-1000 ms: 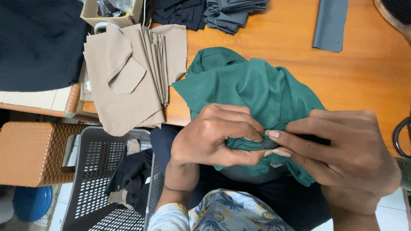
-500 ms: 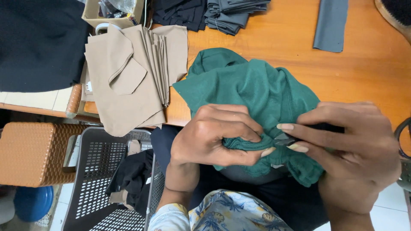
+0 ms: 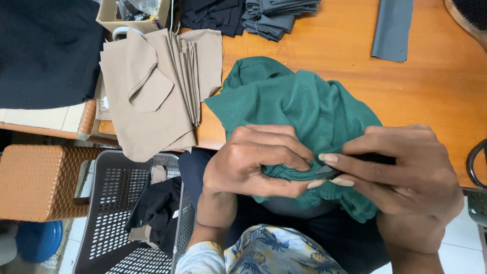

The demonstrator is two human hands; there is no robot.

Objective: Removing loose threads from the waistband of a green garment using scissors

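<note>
Green garment (image 3: 299,101): bunched at table's near edge, spilling toward lap. Left hand (image 3: 253,162) pinches its hem; right hand (image 3: 406,172) pinches a small dark tool, touching hem between both hands.

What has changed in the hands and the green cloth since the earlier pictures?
Very little. The right hand shifted slightly, its fingers now pinching a small dark tool against the green cloth edge. The left hand keeps gripping the bunched edge. The beige fabric pieces and the wooden table stayed as they were.
</note>
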